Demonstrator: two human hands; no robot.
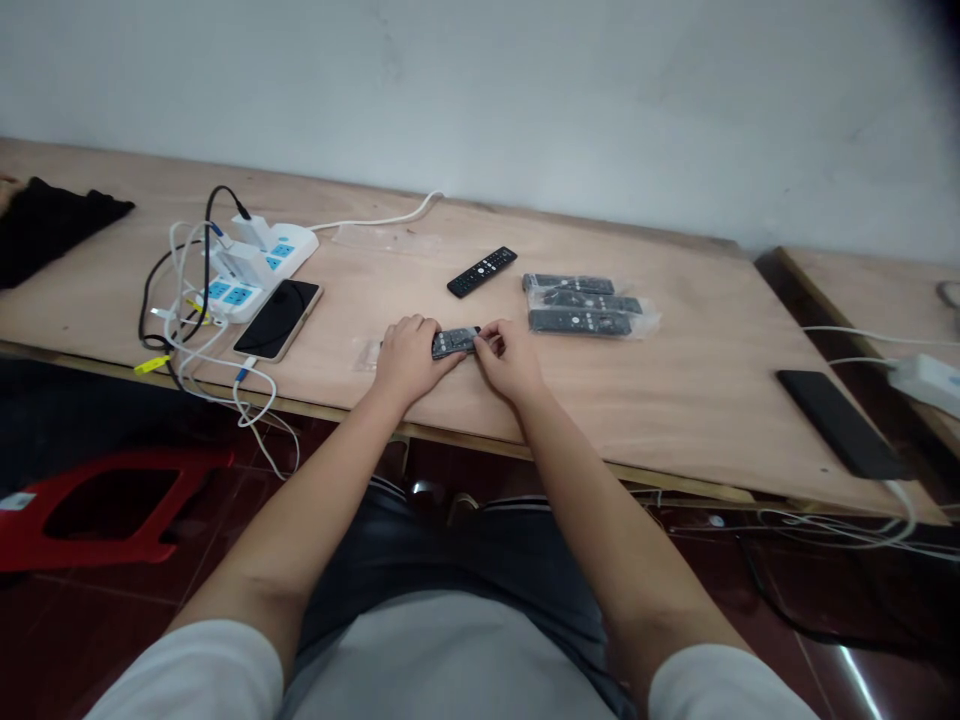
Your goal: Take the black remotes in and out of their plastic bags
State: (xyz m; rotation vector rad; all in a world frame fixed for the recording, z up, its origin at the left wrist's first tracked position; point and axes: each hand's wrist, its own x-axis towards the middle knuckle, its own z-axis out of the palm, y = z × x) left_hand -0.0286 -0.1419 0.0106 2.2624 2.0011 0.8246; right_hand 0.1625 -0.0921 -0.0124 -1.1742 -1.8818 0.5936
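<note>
A black remote control (453, 342) in a clear plastic sleeve lies on the wooden table in front of me. My left hand (409, 358) is closed over its left part, with some clear plastic poking out on the far left of the fingers. At the right end, my right hand (510, 358) pinches the remote or its sleeve between thumb and fingertips; which one, I cannot tell. Behind the hands lies a bare black remote (481, 272), tilted up to the right. To the right, several remotes in clear sleeves (581, 305) lie side by side.
A white power strip (279, 250) with plugged-in chargers and tangled cables sits at left. Next to it a phone (278, 320) is on a cable. A flat clear plastic bag (386, 240) lies behind. At right is a dark phone (840, 424); a red stool (112, 505) stands below left.
</note>
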